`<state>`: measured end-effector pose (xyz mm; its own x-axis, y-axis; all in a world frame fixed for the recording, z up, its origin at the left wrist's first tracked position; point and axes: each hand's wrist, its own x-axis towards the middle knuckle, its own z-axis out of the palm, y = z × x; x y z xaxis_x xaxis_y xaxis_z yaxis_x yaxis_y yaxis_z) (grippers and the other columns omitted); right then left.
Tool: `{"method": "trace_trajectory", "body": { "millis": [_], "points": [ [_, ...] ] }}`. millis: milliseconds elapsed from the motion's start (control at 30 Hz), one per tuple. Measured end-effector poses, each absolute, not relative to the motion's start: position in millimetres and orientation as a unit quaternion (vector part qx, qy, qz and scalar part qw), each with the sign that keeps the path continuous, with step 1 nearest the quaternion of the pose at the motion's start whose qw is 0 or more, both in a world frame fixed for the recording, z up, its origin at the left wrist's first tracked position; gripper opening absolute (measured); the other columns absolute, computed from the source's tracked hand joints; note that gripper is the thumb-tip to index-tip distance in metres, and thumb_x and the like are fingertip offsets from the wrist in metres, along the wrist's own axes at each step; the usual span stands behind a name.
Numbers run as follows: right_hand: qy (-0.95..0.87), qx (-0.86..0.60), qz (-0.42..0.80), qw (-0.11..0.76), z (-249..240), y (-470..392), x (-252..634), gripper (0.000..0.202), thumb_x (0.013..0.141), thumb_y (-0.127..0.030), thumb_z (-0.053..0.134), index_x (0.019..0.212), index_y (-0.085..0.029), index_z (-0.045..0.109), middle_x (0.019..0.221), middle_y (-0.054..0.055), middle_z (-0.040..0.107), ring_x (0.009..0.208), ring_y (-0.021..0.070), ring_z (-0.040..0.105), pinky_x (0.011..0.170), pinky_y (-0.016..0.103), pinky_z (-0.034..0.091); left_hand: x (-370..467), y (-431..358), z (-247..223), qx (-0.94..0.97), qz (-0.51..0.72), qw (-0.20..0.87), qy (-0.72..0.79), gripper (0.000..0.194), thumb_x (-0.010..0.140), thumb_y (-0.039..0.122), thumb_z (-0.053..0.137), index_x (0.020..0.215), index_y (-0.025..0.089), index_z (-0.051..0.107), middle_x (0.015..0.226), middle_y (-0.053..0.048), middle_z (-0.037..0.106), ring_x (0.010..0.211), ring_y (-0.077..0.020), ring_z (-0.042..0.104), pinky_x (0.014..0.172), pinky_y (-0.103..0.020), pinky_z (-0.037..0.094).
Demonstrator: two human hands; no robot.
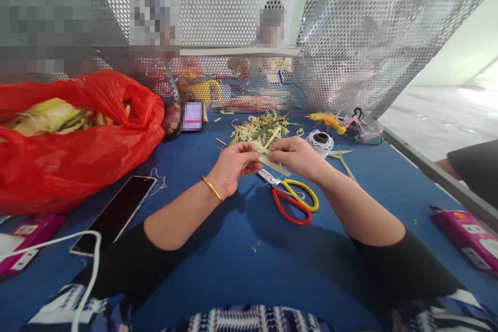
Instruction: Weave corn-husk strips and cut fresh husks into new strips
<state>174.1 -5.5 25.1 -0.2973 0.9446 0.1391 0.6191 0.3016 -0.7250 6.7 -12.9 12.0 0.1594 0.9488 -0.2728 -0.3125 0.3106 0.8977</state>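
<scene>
Working a pale strip (279,167) between left hand (235,162) and right hand (294,155), just beyond the handles of the scissors (275,182); probably folding or wrapping, judging by the close pinch on both sides. Pinching on the left with thumb and fingers brought together at the strip's pale, rounded end; pinching on the right with thumb against curled forefinger, without any visible gap. Cannot tell, at this size, exactly where along the strip to place the right fingertips' contact.

To do this well, anchor firmly with the left hand and guide lightly with the right. Bend along the grain in small moves, easing rather than tugging, since likely to split under a sharp pull. Press each crease flat before shifting grip. Mind the free end, slanting toward the scissors; cannot tell whether touching or only passing above. Lift a little, to spare both strip and fingertips from the blades. Avoid catching loose bits from the scraps (257,128), heaped beyond the scissors. Steer the right wrist clear of the roll (322,148), beyond and to the right of the scissors.
</scene>
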Motion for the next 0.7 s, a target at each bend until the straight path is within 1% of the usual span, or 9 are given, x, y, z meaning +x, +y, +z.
{"method": "trace_trajectory", "body": {
  "millis": [133, 200, 367, 533, 700],
  "points": [
    [-0.753, -0.523, 0.281, 0.284, 25, -5, 174, 0.018, 0.066, -0.025, 0.049, 0.05, -0.02, 0.044, 0.052, -0.004, 0.04, 0.057, 0.0113, 0.038, 0.056, 0.027, 0.029, 7, -13, 13, 0.349, 0.466, 0.679, 0.447, 0.02, 0.073, -0.001, 0.067, 0.071, 0.016, 0.057, 0.056, 0.005, 0.061, 0.044, -0.0072, 0.058, 0.053, -0.02, 0.053],
    [-0.753, -0.528, 0.278, 0.277, 25, -6, 174, 0.019, 0.067, -0.024, 0.048, 0.05, -0.02, 0.043, 0.052, -0.004, 0.04, 0.057, 0.0112, 0.038, 0.056, 0.028, 0.028, 7, -14, 13, 0.353, 0.466, 0.676, 0.449, 0.021, 0.072, -0.001, 0.069, 0.071, 0.016, 0.057, 0.056, 0.005, 0.061, 0.044, -0.0073, 0.058, 0.053, -0.021, 0.054],
    [-0.792, -0.504, 0.221, 0.265, 25, -9, 170, 0.017, 0.07, -0.021, 0.048, 0.054, -0.02, 0.045, 0.061, -0.002, 0.047, 0.06, 0.0116, 0.043, 0.059, 0.028, 0.03, 9, -15, 12, 0.39, 0.476, 0.638, 0.464, 0.021, 0.074, -0.003, 0.067, 0.072, 0.015, 0.057, 0.056, 0.006, 0.061, 0.043, -0.0067, 0.058, 0.051, -0.019, 0.052],
    [-0.813, -0.512, 0.137, 0.242, 25, -13, 165, 0.026, 0.079, -0.022, 0.05, 0.056, -0.02, 0.041, 0.066, 0.0, 0.049, 0.061, 0.0112, 0.043, 0.06, 0.027, 0.028, 9, -14, 13, 0.401, 0.461, 0.63, 0.479, 0.024, 0.076, -0.005, 0.065, 0.08, 0.016, 0.055, 0.049, 0.009, 0.057, 0.041, -0.0091, 0.059, 0.049, -0.019, 0.052],
    [-0.814, -0.53, 0.111, 0.212, 27, -16, 165, 0.025, 0.085, -0.023, 0.051, 0.061, -0.019, 0.048, 0.073, 0.002, 0.055, 0.066, 0.0129, 0.048, 0.062, 0.027, 0.03, 7, -13, 14, 0.386, 0.459, 0.641, 0.478, 0.023, 0.076, -0.006, 0.066, 0.084, 0.014, 0.059, 0.049, 0.008, 0.058, 0.043, -0.0087, 0.06, 0.052, -0.02, 0.054]
  ]
}}
